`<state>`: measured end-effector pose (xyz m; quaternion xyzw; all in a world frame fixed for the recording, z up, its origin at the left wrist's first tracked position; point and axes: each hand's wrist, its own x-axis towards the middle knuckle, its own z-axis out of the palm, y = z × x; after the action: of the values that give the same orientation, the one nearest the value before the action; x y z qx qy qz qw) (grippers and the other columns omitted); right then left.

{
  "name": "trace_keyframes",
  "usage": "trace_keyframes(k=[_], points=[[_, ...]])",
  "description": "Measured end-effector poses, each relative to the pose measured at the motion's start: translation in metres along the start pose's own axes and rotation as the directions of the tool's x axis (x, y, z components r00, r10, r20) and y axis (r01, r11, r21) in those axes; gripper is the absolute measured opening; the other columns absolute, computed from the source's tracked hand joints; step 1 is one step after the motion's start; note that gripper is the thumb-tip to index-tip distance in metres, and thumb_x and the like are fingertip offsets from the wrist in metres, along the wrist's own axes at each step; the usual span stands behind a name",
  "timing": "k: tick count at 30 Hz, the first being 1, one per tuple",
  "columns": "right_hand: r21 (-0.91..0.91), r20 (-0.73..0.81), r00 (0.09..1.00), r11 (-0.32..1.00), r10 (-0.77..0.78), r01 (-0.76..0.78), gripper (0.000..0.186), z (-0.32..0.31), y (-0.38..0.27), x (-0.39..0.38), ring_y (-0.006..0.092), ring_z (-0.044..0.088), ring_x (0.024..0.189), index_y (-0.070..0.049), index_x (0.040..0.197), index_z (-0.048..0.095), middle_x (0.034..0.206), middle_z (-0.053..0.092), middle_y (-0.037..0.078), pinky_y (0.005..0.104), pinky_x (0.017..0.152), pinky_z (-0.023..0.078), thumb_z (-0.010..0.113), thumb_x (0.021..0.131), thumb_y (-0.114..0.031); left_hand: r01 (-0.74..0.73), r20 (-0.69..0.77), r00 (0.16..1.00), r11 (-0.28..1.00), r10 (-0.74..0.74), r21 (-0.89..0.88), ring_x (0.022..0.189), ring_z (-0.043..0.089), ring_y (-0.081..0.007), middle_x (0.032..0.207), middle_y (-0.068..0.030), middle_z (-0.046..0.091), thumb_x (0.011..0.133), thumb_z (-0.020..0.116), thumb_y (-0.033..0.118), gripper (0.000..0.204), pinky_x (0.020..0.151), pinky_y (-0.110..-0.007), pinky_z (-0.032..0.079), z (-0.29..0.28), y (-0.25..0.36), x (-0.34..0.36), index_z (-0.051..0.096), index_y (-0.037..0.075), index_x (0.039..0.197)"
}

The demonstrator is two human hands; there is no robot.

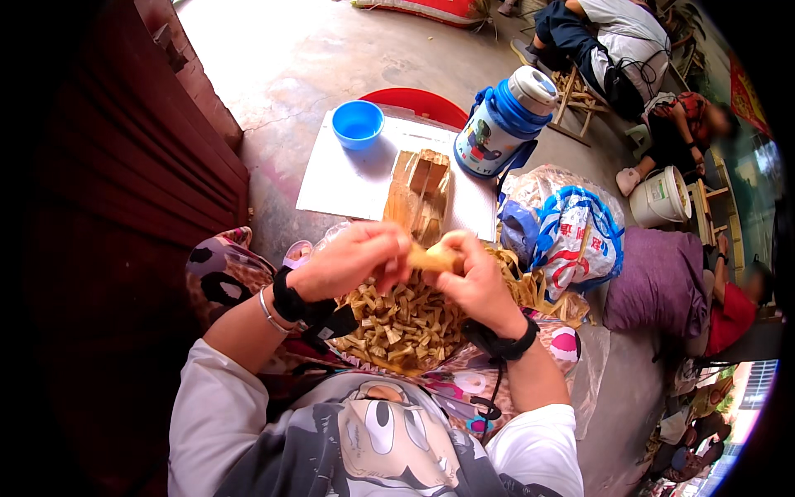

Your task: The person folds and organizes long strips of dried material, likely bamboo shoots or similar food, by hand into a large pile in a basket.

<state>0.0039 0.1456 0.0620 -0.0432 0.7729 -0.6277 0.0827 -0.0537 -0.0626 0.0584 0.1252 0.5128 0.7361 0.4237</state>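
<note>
Above my lap, a pale yellow strip (430, 258) is stretched between my hands; it looks like dried leaf or husk, but blur hides its exact kind. My left hand (358, 255) pinches its left end, fingers curled and slightly smeared. At the other end, my right hand (479, 277) grips it between thumb and fingers. Below them lies a heap of small folded, knotted-looking tan pieces (402, 327). Just beyond my hands, a block-like brown bundle of flat strips (403, 192) rests on a white board (325, 178).
A blue bowl (358, 124) and an upright blue-and-white flask (507, 124) stand on the board, over a red round surface (426, 105). To the right are a printed plastic bag (580, 240), a purple sack (654, 282) and a white bucket (661, 199). Other people sit farther right.
</note>
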Motion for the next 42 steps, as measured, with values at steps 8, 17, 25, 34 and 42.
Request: trace_keyframes(k=[8,17,25,34,42], points=[[0.548,0.179,0.963,0.793,0.202,-0.268,0.023,-0.006,0.011,-0.003,0.0049,0.057,0.062,-0.005,0.112,0.057,0.084,0.063,0.004,0.0159,0.043,0.044,0.053,0.095,-0.020,0.092,-0.050,0.995,0.949,-0.081,0.301,0.079,0.057,-0.0119,0.098,-0.0040,0.059,0.086,0.052,0.002,0.027,0.066,-0.024,0.048,0.010,-0.018,0.012,0.050,0.002,0.113],[0.664,0.325,0.908,0.619,0.266,-0.419,0.034,-0.004,0.017,0.003,0.0029,0.054,0.057,-0.007,0.111,0.049,0.082,0.060,0.000,0.0157,0.043,0.043,0.066,0.086,-0.021,-0.482,0.222,0.804,0.386,0.552,0.787,0.080,0.057,-0.0327,0.092,-0.0157,0.055,0.076,0.054,0.001,0.021,0.070,-0.037,0.047,0.015,-0.019,0.009,0.049,0.001,0.097],[-0.259,-0.088,0.974,0.949,-0.208,0.179,0.019,0.013,0.024,-0.003,0.0135,0.058,0.081,-0.001,0.101,0.060,0.105,0.056,0.004,0.0267,0.073,0.048,0.056,0.083,-0.004,-0.329,0.058,0.803,0.360,0.594,0.873,0.074,0.056,-0.0341,0.083,-0.0147,0.053,0.076,0.057,0.001,0.019,0.063,-0.037,0.046,0.018,-0.034,0.013,0.050,0.002,0.094],[0.659,0.529,0.841,0.569,0.115,-0.492,0.028,-0.012,0.012,-0.006,0.0115,0.061,0.079,0.002,0.112,0.058,0.115,0.057,0.010,0.0235,0.069,0.052,0.059,0.088,-0.010,-0.493,0.353,0.632,0.007,0.690,0.870,0.066,0.055,-0.0246,0.077,-0.0079,0.049,0.071,0.064,0.005,0.022,0.054,-0.033,0.046,0.016,-0.011,0.002,0.052,0.004,0.090],[0.645,0.542,0.839,0.619,0.043,-0.448,0.042,-0.012,0.017,-0.005,0.0101,0.060,0.090,-0.001,0.128,0.049,0.114,0.058,0.005,0.0211,0.070,0.053,0.057,0.091,-0.018,-0.503,0.363,0.666,0.033,0.652,0.864,0.069,0.057,-0.0256,0.079,-0.0076,0.051,0.069,0.067,0.008,0.028,0.059,-0.034,0.048,0.016,-0.010,0.001,0.053,0.004,0.093]])
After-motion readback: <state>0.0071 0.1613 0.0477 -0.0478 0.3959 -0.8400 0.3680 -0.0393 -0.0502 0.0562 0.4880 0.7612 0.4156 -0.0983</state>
